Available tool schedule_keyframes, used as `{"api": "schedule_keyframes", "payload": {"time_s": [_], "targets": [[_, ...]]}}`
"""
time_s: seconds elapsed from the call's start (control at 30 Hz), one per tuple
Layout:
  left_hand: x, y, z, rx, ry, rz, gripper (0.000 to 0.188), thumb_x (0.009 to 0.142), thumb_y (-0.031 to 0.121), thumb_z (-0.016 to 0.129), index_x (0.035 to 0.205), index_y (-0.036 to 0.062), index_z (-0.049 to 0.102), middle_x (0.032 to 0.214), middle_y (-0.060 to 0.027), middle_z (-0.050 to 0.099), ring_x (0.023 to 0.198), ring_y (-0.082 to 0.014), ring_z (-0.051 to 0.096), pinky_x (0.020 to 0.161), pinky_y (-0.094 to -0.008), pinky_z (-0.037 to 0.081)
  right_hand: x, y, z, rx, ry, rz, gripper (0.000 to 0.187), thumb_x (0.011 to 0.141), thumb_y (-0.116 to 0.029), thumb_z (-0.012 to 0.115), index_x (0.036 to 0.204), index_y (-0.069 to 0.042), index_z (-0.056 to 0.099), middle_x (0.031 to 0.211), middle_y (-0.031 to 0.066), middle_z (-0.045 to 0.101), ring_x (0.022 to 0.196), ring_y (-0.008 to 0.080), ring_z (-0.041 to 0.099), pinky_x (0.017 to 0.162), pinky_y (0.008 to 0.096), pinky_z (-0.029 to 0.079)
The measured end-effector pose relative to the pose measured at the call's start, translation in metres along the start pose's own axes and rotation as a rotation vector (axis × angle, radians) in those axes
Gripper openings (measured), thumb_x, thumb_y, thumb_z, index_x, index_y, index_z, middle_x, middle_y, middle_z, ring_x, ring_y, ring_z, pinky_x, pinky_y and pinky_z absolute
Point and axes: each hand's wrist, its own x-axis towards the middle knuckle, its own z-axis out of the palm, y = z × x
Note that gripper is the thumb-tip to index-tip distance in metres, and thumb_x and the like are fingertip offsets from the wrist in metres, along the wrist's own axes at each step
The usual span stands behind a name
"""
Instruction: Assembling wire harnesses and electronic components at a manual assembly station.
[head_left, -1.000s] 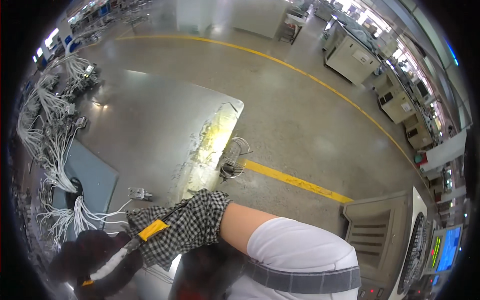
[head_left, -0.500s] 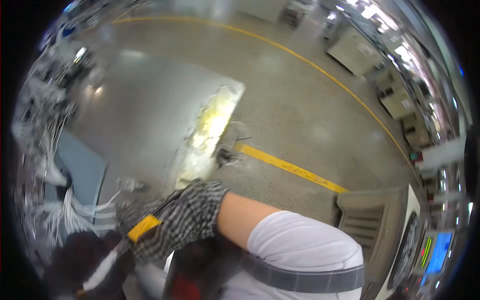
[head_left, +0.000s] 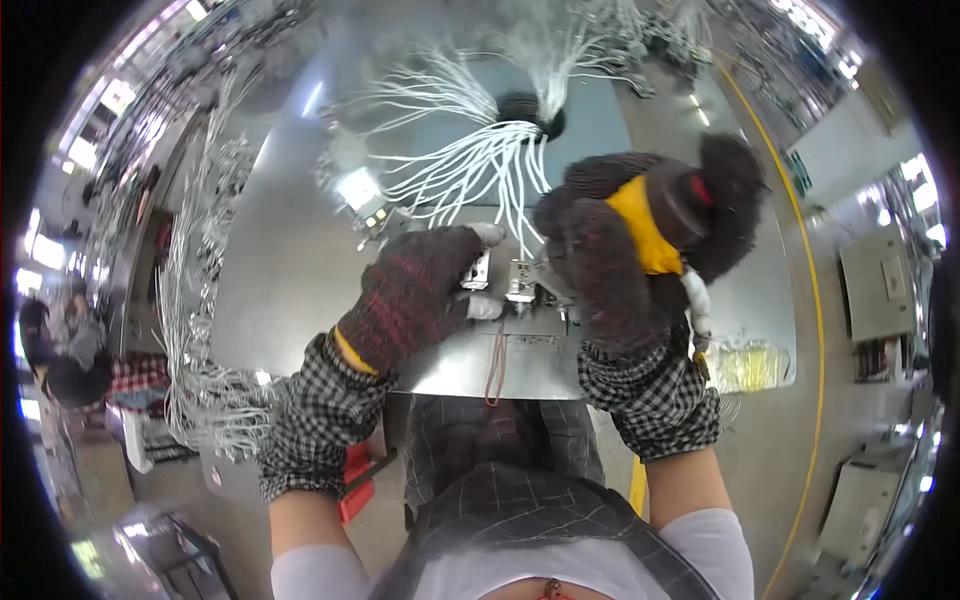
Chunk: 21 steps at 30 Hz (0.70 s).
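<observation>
My left hand (head_left: 415,295), in a dark glove with red flecks and white-wrapped fingertips, is closed at the front of a metal tabletop (head_left: 290,270). Between its thumb and finger sits a small shiny metal part (head_left: 478,270). A second metal part (head_left: 520,282) lies just right of those fingertips, below the ends of some white wires (head_left: 515,165). Close to it on the right is my right hand (head_left: 610,255), also dark-gloved. Smeared, overlapping dark and yellow shapes hide how its fingers are set. Checked sleeve covers reach both wrists.
The wires fan out from a dark ring (head_left: 532,112) on a blue-grey panel (head_left: 595,120). A thin reddish loop (head_left: 496,370) hangs at the table's front edge. More white wires (head_left: 190,330) hang at the left. A yellow floor line (head_left: 812,330) runs along the right.
The view has swung, bringing the tabletop squarely in front. My hands were blurred at the lower left; now they are apart over the table's front, the left one around a small metal part.
</observation>
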Motion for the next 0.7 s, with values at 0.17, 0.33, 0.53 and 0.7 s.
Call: {"api": "schedule_keyframes", "payload": {"time_s": [0.17, 0.33, 0.53, 0.7], "targets": [[-0.002, -0.007, 0.010, -0.234, 0.004, -0.192, 0.060, 0.070, 0.032, 0.082, 0.120, 0.0038, 0.063, 0.104, -0.0149, 0.068, 0.097, -0.0320, 0.067, 0.082, -0.0418, 0.053, 0.017, -0.006, -0.009, 0.082, 0.142, 0.012, 0.060, 0.091, -0.006, 0.066, 0.141, -0.012, 0.034, 0.105, 0.0154, 0.062, 0.085, 0.0247, 0.066, 0.076, 0.0387, 0.059], [0.028, 0.021, 0.059, -0.239, 0.104, -0.140, 0.062, 0.069, 0.039, 0.083, 0.118, 0.0056, 0.063, 0.105, -0.0158, 0.068, 0.093, -0.0328, 0.066, 0.079, -0.0417, 0.053, 0.034, -0.012, -0.028, 0.114, 0.321, -0.353, 0.069, 0.090, -0.008, 0.063, 0.146, -0.011, 0.022, 0.086, 0.0171, 0.067, 0.064, 0.0250, 0.067, 0.059, 0.0364, 0.058], [0.011, 0.007, 0.022, -0.439, -0.080, -0.360, 0.065, 0.071, 0.045, 0.080, 0.121, 0.0063, 0.063, 0.101, -0.0149, 0.067, 0.093, -0.0313, 0.065, 0.080, -0.0405, 0.051, 0.022, -0.011, -0.012, 0.166, 0.326, -0.301, 0.075, 0.087, -0.006, 0.071, 0.146, -0.017, 0.026, 0.088, 0.0165, 0.067, 0.064, 0.0241, 0.067, 0.061, 0.0386, 0.061], [0.014, 0.007, 0.022, -0.180, -0.208, -0.269, 0.060, 0.076, 0.045, 0.075, 0.119, 0.0063, 0.061, 0.100, -0.0162, 0.066, 0.097, -0.0346, 0.064, 0.082, -0.0462, 0.050, 0.009, -0.022, 0.008, 0.134, 0.335, -0.146, 0.077, 0.085, -0.005, 0.072, 0.146, -0.023, 0.029, 0.095, 0.0110, 0.063, 0.078, 0.0186, 0.065, 0.064, 0.0413, 0.060]]}}
